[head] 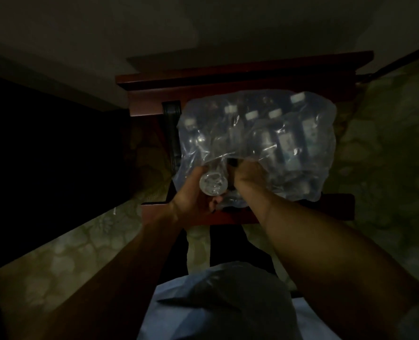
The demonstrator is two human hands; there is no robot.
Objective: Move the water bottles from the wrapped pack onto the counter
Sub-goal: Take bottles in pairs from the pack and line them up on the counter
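A pack of clear water bottles in bluish plastic wrap (277, 143) lies on a dark red wooden stand (228, 214). Several white-capped bottles show through the wrap. My left hand (191, 200) grips one clear bottle (213, 184) by its lower body, its base facing me, at the pack's near left opening. My right hand (247, 173) is closed on the torn wrap edge beside that bottle. The bottle's upper part is hidden inside the wrap.
The room is very dim. A dark block (44, 155) fills the left side. Patterned green carpet (387, 168) surrounds the stand. A black slatted strip (171, 133) lies left of the pack. My light clothing (228, 303) shows at the bottom.
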